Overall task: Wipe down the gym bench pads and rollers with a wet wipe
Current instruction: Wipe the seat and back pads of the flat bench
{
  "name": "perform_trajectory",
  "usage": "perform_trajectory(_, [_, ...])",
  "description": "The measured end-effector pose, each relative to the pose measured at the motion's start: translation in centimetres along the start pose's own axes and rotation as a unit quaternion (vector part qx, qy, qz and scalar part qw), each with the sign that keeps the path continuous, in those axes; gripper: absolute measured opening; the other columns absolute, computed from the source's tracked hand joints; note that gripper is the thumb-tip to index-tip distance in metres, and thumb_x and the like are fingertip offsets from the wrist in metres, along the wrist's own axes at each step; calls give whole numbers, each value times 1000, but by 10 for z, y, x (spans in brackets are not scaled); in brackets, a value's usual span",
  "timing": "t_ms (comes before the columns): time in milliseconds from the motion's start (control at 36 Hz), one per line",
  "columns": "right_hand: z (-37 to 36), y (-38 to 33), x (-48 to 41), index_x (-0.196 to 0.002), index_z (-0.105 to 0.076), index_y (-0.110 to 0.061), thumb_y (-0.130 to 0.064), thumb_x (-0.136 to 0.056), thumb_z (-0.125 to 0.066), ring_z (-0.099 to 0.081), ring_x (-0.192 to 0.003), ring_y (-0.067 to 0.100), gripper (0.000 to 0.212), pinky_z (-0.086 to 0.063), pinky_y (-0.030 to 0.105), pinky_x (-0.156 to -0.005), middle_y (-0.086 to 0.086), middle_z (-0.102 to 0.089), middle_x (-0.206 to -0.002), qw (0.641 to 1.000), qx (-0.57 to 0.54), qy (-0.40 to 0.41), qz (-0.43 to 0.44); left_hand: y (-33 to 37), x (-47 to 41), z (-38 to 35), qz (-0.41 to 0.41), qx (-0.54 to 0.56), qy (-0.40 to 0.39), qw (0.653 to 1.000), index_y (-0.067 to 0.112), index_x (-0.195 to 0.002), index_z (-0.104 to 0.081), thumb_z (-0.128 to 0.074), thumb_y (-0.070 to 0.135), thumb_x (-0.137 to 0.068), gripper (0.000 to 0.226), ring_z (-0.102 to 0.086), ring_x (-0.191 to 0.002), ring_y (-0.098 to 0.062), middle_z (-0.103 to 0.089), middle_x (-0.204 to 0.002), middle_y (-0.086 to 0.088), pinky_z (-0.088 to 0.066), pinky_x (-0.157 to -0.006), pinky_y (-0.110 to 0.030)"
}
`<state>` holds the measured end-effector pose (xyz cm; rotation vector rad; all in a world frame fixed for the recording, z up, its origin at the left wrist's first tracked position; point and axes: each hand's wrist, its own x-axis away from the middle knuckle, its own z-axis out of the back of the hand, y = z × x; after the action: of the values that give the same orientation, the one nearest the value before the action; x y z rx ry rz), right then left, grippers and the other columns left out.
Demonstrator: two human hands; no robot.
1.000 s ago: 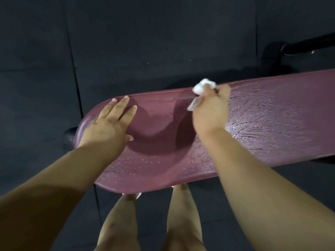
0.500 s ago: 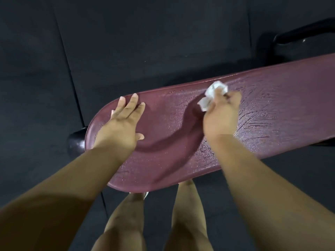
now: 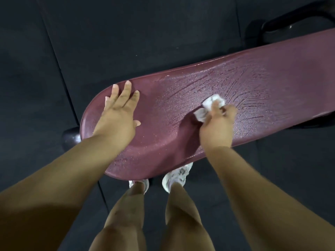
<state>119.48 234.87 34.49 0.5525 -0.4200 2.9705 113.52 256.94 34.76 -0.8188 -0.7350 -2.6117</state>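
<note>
Two hands rest on a maroon bench pad (image 3: pixel 272 84), seen from above. Left hand (image 3: pixel 117 122) lies flat near the pad's rounded end, fingers (image 3: pixel 126 91) straight and slightly spread, holding nothing. Right hand (image 3: pixel 216 127), nearer the pad's middle, grips a crumpled white wet wipe (image 3: pixel 208 105) with its fingers curled round it (their tips are blurred) and presses it against the pad. Wet streaks and droplets cover the surface around and beyond the wipe. A black rounded part (image 3: pixel 70 138) shows just under the rounded end; a black bar (image 3: pixel 290 24) lies at upper right. White shoes (image 3: pixel 178 175) stand on the dark floor mats (image 3: pixel 126 33) below the pad's near edge.
</note>
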Motion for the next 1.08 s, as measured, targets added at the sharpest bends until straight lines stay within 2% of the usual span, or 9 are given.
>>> perform_trajectory(194, [-50, -20, 83, -131, -43, -10, -13, -81, -70, -57, -76, 27, 57, -51, 33, -62, 10, -46, -107, 934, -11, -137, 328, 5, 8, 4, 0, -10, 7, 1000, 20, -149, -20, -54, 23, -94, 65, 13, -144, -19, 8, -158, 7, -1, -118, -34])
perform_trajectory(250, [-35, -15, 73, -116, -51, -23, -35, -95, -53, -58, -85, 23, 24, -51, 36, -74, 3, -58, -101, 937, -16, -142, 318, 5, 15, 8, 5, -8, 10, 1000, 21, -147, -28, -56, 29, -92, 62, 6, -144, -18, 0, -158, 7, -10, -117, -35])
perform_trajectory(306, [-24, 4, 52, -99, -54, -27, -57, -94, -41, -60, -82, 16, 33, -46, 34, -74, -4, -64, -86, 946, 20, -88, 312, 7, 25, 9, 6, -16, 16, 1000, 21, -145, -33, -59, 32, -89, 62, -3, -142, -21, -10, -157, 4, -17, -116, -39])
perform_trajectory(444, [13, 48, 12, -121, -52, -15, -12, -95, -47, -55, -99, 27, 26, -46, 41, -87, 9, -48, -120, 995, -64, -27, 69, 10, 50, 0, 19, -26, 12, 999, 22, -143, -37, -63, 32, -87, 63, -11, -133, -25, -16, -153, 2, -20, -114, -39])
perform_trajectory(556, [7, 58, 16, -138, -40, -14, -15, -97, -45, -51, -88, 14, 41, -44, 37, -92, -3, -41, -123, 998, -54, 40, 6, 14, 73, -19, 46, -18, 5, 999, 24, -143, -35, -62, 33, -87, 63, -10, -132, -24, -13, -152, 4, -22, -113, -40])
perform_trajectory(667, [-31, 29, 72, -137, -42, -1, -3, -86, -56, -56, -81, 39, 53, -49, 38, -74, 24, -40, -125, 991, -49, 21, 123, 14, 92, -43, 78, -11, -17, 997, 24, -148, -24, -62, 35, -87, 72, -6, -136, -24, 1, -155, 5, -24, -112, -42])
perform_trajectory(833, [-45, 41, 96, -131, -49, -5, 4, -64, -75, -53, -57, 27, 72, -36, 26, -42, 12, -49, -105, 922, 3, -84, 378, 13, 100, -68, 86, -23, -23, 996, 29, -150, -6, -66, 38, -83, 90, 5, -143, -21, 15, -156, 11, -15, -116, -39])
perform_trajectory(972, [-15, 85, 59, -124, -57, -2, 1, -80, -58, -59, -70, 37, 45, -53, 40, -56, 24, -54, -105, 959, 0, -10, 282, 9, 100, -73, 77, -13, 0, 997, 30, -150, -9, -69, 36, -81, 92, 2, -143, -21, 10, -156, 12, -17, -116, -39])
perform_trajectory(1083, [-11, 99, 56, -124, -55, -6, -12, -94, -44, -45, -92, 19, 33, -35, 23, -78, 15, -47, -121, 990, -34, 37, 128, 7, 100, -80, 75, -2, 21, 997, 29, -150, -9, -70, 33, -81, 92, 1, -143, -23, 9, -157, 12, -14, -116, -37])
